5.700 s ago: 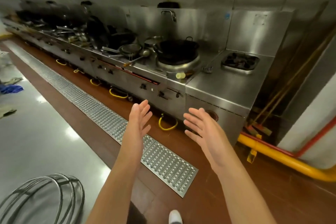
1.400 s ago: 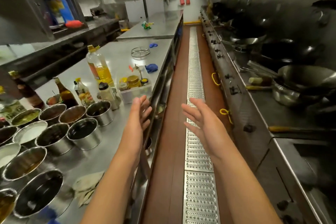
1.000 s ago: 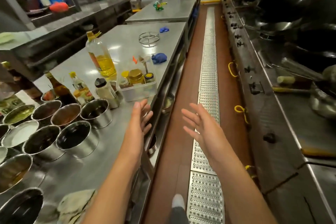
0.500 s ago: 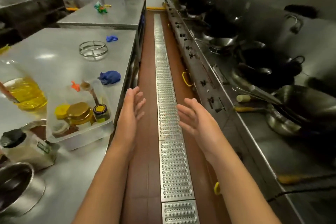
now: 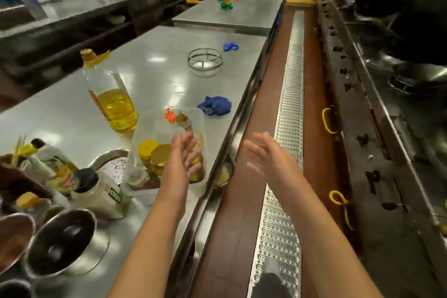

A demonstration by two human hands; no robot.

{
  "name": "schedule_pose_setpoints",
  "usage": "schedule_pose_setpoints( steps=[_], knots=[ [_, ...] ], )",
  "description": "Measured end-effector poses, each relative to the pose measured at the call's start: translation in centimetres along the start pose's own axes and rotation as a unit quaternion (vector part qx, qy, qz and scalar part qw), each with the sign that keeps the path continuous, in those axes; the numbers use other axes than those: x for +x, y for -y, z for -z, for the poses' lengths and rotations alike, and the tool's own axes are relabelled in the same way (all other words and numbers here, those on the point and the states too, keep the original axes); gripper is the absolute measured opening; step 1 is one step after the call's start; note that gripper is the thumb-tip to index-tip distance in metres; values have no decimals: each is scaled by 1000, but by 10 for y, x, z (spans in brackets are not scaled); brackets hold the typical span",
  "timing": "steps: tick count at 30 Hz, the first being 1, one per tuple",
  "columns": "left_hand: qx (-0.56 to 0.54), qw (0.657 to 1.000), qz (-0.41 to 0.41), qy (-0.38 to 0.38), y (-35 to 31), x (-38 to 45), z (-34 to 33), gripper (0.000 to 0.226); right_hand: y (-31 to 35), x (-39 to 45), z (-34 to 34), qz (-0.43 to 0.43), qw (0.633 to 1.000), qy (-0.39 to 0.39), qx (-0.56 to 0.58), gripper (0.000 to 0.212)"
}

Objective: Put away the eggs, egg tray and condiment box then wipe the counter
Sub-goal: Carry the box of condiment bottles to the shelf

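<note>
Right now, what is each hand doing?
Left hand: open, holding nothing, in front of the condiment box.
Right hand: open, holding nothing.

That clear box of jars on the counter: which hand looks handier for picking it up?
Probably the left hand: it hovers open right over the clear box on the counter. The right hand, also open, hangs out over the aisle.

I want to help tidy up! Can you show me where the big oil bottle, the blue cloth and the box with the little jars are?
oil bottle [image 5: 116, 109], head view, on the yellow oil in its lower half.
blue cloth [image 5: 216, 105], head view, on the middle of the crumpled heap.
condiment box [image 5: 145, 192], head view, on its clear near wall.
</note>
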State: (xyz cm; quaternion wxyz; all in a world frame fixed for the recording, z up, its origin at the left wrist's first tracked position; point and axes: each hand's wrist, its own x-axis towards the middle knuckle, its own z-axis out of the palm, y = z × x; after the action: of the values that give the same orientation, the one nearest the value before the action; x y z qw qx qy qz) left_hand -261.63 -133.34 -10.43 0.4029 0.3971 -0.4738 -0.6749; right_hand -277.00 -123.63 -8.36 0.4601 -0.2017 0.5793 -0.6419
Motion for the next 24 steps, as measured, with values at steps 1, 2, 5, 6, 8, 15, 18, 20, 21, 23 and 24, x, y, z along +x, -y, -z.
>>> schedule_pose_setpoints(
  steps=[1,2,5,6,8,15,18,20,21,23,24],
  knots=[
    [-7,1000,-3,-22,-3,10,1,61,6,19,-5,-10,1000,21,0,49],
    [-15,999,-8,-40,-6,20,2,58,13,39,-10,-17,999,45,4,48],
    [-25,995,-28,-88,-27,48,-5,57,41,88,-29,-15,991,130,6,41],
    [-26,994,-33,-105,-34,56,-9,56,50,102,-35,-12,988,155,1,40],
    [-28,988,-47,-142,-45,72,-15,55,60,128,-44,-12,980,198,-10,41],
    [-21,954,-64,-293,-45,91,-12,55,59,197,-78,-54,946,316,-37,35],
    [-26,938,-63,-340,-47,95,-3,54,52,209,-105,-69,927,364,-57,41],
    [-25,930,-62,-361,-48,105,4,52,47,218,-119,-71,922,372,-81,43],
    [-23,927,-63,-370,-47,112,7,50,45,224,-124,-71,920,374,-91,43],
    [-24,921,-69,-382,-44,126,16,47,41,236,-132,-64,918,375,-107,44],
    [-30,921,-66,-383,-43,135,20,46,40,242,-136,-65,920,368,-116,44]
  ],
)
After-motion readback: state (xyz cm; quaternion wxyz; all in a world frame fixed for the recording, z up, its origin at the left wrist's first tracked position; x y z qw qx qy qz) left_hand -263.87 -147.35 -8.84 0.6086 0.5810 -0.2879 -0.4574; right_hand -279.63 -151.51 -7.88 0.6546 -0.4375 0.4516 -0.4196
